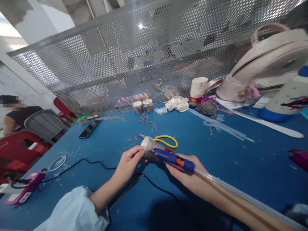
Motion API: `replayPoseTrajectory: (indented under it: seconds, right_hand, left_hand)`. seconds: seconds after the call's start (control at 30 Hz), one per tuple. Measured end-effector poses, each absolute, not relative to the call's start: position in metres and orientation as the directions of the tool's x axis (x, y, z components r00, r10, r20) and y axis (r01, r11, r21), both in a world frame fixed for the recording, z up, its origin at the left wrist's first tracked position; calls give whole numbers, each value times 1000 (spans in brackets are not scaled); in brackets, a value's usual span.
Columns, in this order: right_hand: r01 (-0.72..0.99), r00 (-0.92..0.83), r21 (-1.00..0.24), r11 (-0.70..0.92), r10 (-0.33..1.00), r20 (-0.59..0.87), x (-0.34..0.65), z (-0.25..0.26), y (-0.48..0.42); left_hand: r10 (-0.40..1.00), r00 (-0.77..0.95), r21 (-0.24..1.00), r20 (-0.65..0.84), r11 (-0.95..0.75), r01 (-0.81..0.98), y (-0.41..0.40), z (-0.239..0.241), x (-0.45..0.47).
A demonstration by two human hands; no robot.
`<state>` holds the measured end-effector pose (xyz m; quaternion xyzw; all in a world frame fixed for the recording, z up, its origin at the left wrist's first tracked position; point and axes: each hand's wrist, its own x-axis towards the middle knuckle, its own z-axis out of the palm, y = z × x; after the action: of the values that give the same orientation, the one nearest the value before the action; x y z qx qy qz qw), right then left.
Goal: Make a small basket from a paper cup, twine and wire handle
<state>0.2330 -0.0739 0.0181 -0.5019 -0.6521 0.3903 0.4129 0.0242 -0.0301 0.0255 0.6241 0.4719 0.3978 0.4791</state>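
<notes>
My left hand [131,162] grips a small paper cup [148,143] by its rim; the cup lies tipped on its side, its outside partly wrapped in something greyish brown. In my right hand [185,170] is a blue hot glue gun [172,158], its tip at the cup's side. A long clear glue stick [226,181] sticks out of the gun's back and runs along my right forearm. Just behind the cup lie scissors [171,141] with yellow handles, their blades partly hidden by the cup.
Two wrapped cups [141,108] stand at the back near a perforated metal screen [96,57]. Grey yarn [208,108], spare glue sticks [223,126], stacked paper cups [199,86] and a bag [269,61] are at the right. Leftward lie a phone [89,129], a power strip [29,187] and a black cord [96,162].
</notes>
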Motion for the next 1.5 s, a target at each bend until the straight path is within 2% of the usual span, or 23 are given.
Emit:
replayPoseTrajectory:
  seconds: [0.2,0.37,0.57,0.7,0.87,1.13,1.5]
  right_hand:
    - [368,-170,-898,241,967,190,232,16,-73]
    - [393,-159,-887,244,968,196,232,18,-75]
    - [401,-232,-862,309,945,230,230,20,-76]
    - [427,-207,-850,310,948,242,232,20,-74]
    - [422,-178,-862,282,958,226,233,22,-74]
    - [408,-228,-847,341,936,267,230,18,-76]
    - [374,-159,-889,264,963,220,235,17,-74]
  left_hand:
    - [958,270,961,91,-155,228,-30,24,22]
    - [959,261,966,108,-163,199,-30,19,19]
    - [965,239,951,110,-173,258,-30,22,20]
    - [972,215,953,100,-156,261,-30,22,20]
    - [974,200,957,104,-153,246,-30,20,20]
    - [971,205,950,120,-172,260,-31,23,21]
    - [963,240,955,126,-184,233,-29,17,18]
